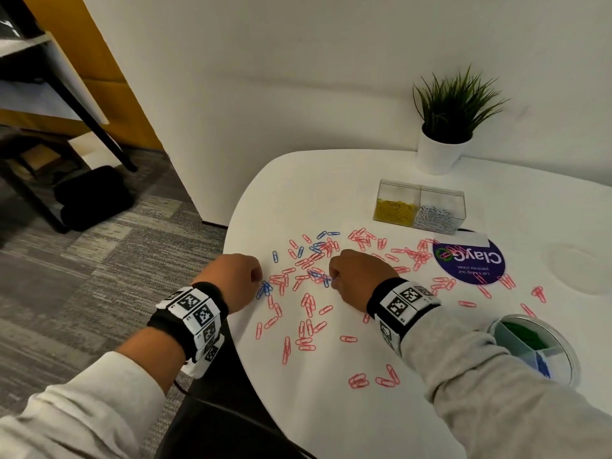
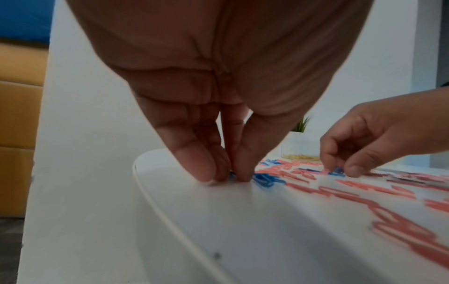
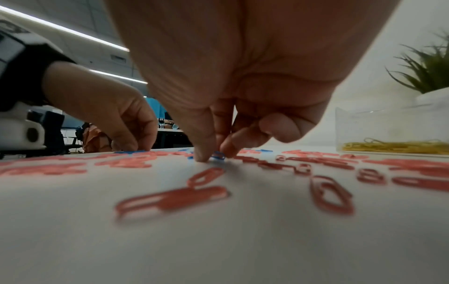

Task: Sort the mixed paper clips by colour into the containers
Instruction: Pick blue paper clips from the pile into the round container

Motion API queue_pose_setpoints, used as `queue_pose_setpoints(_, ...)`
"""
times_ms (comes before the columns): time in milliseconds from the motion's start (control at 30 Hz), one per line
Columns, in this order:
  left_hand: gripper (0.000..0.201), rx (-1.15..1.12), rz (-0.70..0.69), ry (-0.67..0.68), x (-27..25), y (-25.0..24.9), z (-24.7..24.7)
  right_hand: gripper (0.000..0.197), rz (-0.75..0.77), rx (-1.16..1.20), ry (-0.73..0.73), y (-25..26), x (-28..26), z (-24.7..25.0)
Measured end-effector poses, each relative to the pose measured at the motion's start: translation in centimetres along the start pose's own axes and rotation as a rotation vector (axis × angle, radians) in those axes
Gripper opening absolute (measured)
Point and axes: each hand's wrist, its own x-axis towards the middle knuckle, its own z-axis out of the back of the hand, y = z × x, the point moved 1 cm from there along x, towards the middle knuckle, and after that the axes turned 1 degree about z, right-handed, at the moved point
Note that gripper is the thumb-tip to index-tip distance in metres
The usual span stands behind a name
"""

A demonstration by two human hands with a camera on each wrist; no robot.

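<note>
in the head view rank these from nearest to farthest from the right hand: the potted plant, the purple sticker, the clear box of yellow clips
1. Purple sticker: just to the right of the right hand, on the white table.
2. Clear box of yellow clips: beyond the hand, further back on the table.
3. Potted plant: behind the box, against the wall.

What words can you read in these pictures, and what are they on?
"Clay": big white letters, upside down to the camera, on the round purple sticker on the white table.
"Let's keep our pantries clean.": small line on the same sticker, only just readable.
Wristband markers: black-and-white square patterns; their tiny characters are too small to read.
</note>
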Motion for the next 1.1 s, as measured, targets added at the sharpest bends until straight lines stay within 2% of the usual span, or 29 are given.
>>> queue_pose_setpoints(133, 0.012, 0.057, -0.030, -0.014, -0.2, -0.3, -0.5, 0.017, -0.025, -0.020, 0.001, -0.1, -0.1, -0.2)
queue_pose_setpoints(333, 0.013, -0.129, 0.026, -0.098, 0.4, 0.9, -0.1, 0.017, -0.032, 0.032, -0.062, 0.3, -0.4, 0.6)
queue_pose_setpoints(433, 0.020, -0.053, -0.010, -0.061, 0.8, 0.9, -0.5, 0.004, -0.043, 0.095, -0.083, 0.5, -0.3, 1.0)
queue_pose_setpoints(567, 0.018, 0.022, -0.063, -0.051, 1.0, 0.9, -0.3, 0.012, -0.005, 0.141, -0.049, 0.8, -0.2, 1.1)
queue_pose_setpoints(700, 0.014, -0.001, -0.091, -0.054, 0.8, 1.0, 0.0, 0.025, 0.008, 0.124, 0.020, 1.0, -0.1, 0.9)
queue_pose_setpoints(833, 0.009, -0.040, -0.070, -0.033, 0.4, 1.1, -0.4, 0.022, -0.003, 0.082, 0.037, 0.9, 0.0, 0.7)
queue_pose_setpoints(900, 0.008, -0.092, -0.070, -0.032, 0.3, 1.1, -0.4, 0.024, -0.031, 0.035, 0.040, 0.7, 0.2, 0.5)
queue_pose_setpoints(967, 0.007, -0.193, -0.041, -0.031, 0.4, 1.0, -0.1, 0.017, -0.048, 0.024, 0.000, 0.4, 0.4, 0.3)
queue_pose_setpoints(1033, 0.007, -0.429, 0.032, -0.009, 0.6, 1.2, 0.2, 0.011, -0.061, 0.031, -0.014, 0.3, 0.3, 0.2)
queue_pose_setpoints(1100, 0.015, -0.661, 0.113, 0.023, 0.8, 1.3, 0.2, 0.015, -0.069, 0.043, -0.012, 0.2, 0.3, 0.2)
